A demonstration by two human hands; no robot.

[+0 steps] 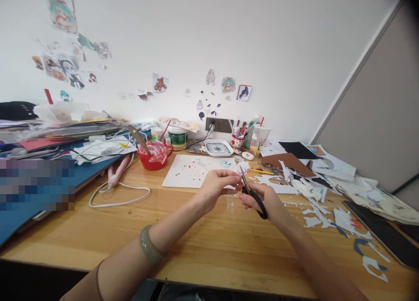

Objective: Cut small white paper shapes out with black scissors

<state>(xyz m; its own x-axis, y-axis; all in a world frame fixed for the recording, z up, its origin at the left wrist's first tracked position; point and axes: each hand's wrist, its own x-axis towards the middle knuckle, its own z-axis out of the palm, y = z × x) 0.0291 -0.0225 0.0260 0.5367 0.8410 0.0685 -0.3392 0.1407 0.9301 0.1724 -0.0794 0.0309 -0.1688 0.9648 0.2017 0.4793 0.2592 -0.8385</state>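
Black-handled scissors [258, 203] are gripped in my right hand [262, 196], their blades tilted up and to the left. Close beside the blades, my left hand [220, 185] has its thumb and fingers pinched together. Whatever lies between those fingertips is too small to make out. Both hands are above the wooden table. Behind them lies a white sheet [183, 172] with small red, blue and dark cut pieces scattered on it. Tiny white scraps [231, 205] rest on the wood below my hands.
White paper offcuts [322, 216] and a dark tablet [382, 233] lie on the right. A red cup [153, 161], a white patterned dish [218, 148] and a pen holder [238, 140] stand at the back. A pink cabled tool [118, 170] and piled papers fill the left.
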